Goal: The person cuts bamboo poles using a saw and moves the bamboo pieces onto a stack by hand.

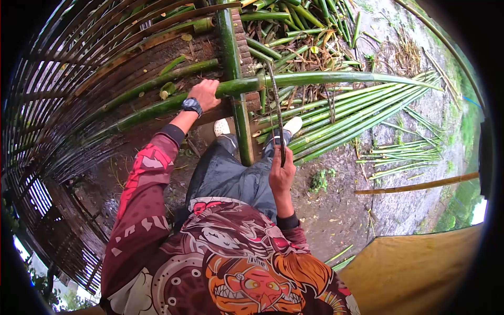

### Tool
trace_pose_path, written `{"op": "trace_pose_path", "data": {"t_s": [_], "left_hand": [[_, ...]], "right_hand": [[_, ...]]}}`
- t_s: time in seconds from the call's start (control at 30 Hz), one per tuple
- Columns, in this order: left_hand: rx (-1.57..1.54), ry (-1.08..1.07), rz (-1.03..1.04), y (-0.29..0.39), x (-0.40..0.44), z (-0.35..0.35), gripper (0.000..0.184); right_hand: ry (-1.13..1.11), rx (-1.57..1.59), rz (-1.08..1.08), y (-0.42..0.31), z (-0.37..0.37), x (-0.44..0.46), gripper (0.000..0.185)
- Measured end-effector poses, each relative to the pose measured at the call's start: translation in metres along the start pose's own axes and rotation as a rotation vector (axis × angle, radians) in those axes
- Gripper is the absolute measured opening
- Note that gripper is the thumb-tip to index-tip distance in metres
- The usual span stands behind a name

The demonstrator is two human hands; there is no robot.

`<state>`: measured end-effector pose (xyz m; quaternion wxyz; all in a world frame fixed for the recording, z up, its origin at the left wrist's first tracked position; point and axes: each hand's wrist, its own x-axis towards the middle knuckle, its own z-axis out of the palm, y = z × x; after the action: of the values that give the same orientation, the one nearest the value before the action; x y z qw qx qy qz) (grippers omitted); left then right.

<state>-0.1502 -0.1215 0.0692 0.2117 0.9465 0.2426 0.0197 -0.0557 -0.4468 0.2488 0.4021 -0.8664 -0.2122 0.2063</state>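
My left hand [205,95], with a watch [192,106] on the wrist, is closed over a long green bamboo pole [236,86]. The pole lies across a thicker green bamboo rail [229,52]. In my right hand [282,170] is the dark handle of a long, narrow saw [276,102], seen nearly edge-on, so its teeth do not show. Its blade crosses the pole close to a node, right of the rail. Whether it has cut into the bamboo I cannot tell. My feet, in light shoes [293,125], stand beneath the pole.
Several cut green poles [357,115] fan out on the muddy ground at right, with shorter pieces [404,157] beyond. Offcuts and dry leaves [315,52] pile up at the top. A slatted bamboo structure [58,68] curves along the left. A tan tarp [420,268] hangs at lower right.
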Motion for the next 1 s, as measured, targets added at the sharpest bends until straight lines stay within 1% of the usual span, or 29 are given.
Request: {"op": "trace_pose_path", "data": {"t_s": [0.07,0.1,0.13,0.17,0.2,0.3,0.37,0.43,0.47,0.5,0.57,0.6,0.63,0.67,0.7,0.77,0.83,0.97,1.0], "left_hand": [[-0.058,0.036,0.080,0.020,0.001,0.016,0.052],[-0.061,0.036,0.082,0.032,0.002,0.020,0.052],[-0.037,0.005,0.080,0.044,0.002,0.024,0.056],[-0.015,-0.030,0.076,0.052,0.001,0.029,0.061],[0.016,0.022,0.094,0.058,-0.001,0.033,0.067],[0.017,0.007,0.044,0.066,-0.007,0.030,0.068],[-0.010,0.011,0.035,0.065,-0.006,0.028,0.071],[0.054,0.104,0.056,0.064,-0.003,0.014,0.075],[0.086,0.055,-0.017,0.065,-0.005,0.001,0.081],[0.197,-0.064,-0.136,0.060,-0.014,-0.007,0.085],[0.254,-0.080,-0.185,0.036,-0.042,-0.007,0.080],[0.255,-0.084,-0.182,0.034,-0.040,-0.001,0.080],[0.231,-0.122,-0.181,0.031,-0.041,0.006,0.076],[0.206,-0.155,-0.181,0.032,-0.038,0.007,0.072],[0.202,-0.160,-0.178,0.035,-0.034,0.008,0.072],[0.138,-0.150,-0.102,0.040,-0.027,0.013,0.069],[0.140,-0.152,-0.111,0.045,-0.020,0.018,0.069],[0.158,-0.191,-0.150,0.049,-0.018,0.008,0.068],[0.163,-0.219,-0.165,0.053,-0.018,0.006,0.067]], "right_hand": [[-0.020,-0.030,0.032,-0.002,-0.005,0.007,0.021],[-0.034,-0.051,0.056,-0.003,-0.008,0.012,0.020],[-0.008,-0.047,0.005,0.000,-0.008,0.016,0.020],[-0.008,-0.049,0.009,-0.002,-0.009,0.021,0.020],[-0.022,-0.042,0.001,-0.003,-0.010,0.025,0.021],[-0.046,-0.021,-0.004,-0.003,-0.010,0.038,0.022],[-0.086,0.003,0.031,0.001,-0.009,0.043,0.022],[-0.088,-0.016,0.027,0.001,-0.007,0.047,0.022],[-0.106,-0.016,0.050,-0.002,-0.009,0.050,0.022],[-0.124,-0.020,0.074,-0.002,-0.011,0.051,0.022],[-0.103,0.001,0.051,0.003,-0.010,0.052,0.022],[-0.075,0.024,0.031,0.005,-0.010,0.052,0.022],[-0.079,0.023,0.040,0.008,-0.011,0.050,0.022],[-0.115,0.010,0.081,0.008,-0.014,0.051,0.022],[-0.147,-0.004,0.124,0.007,-0.018,0.054,0.022],[-0.131,0.010,0.135,0.005,-0.024,0.057,0.022],[-0.131,0.016,0.137,0.008,-0.030,0.062,0.022],[-0.127,-0.001,0.071,0.008,-0.032,0.075,0.020],[-0.164,-0.018,0.126,0.002,-0.036,0.072,0.020]]}}
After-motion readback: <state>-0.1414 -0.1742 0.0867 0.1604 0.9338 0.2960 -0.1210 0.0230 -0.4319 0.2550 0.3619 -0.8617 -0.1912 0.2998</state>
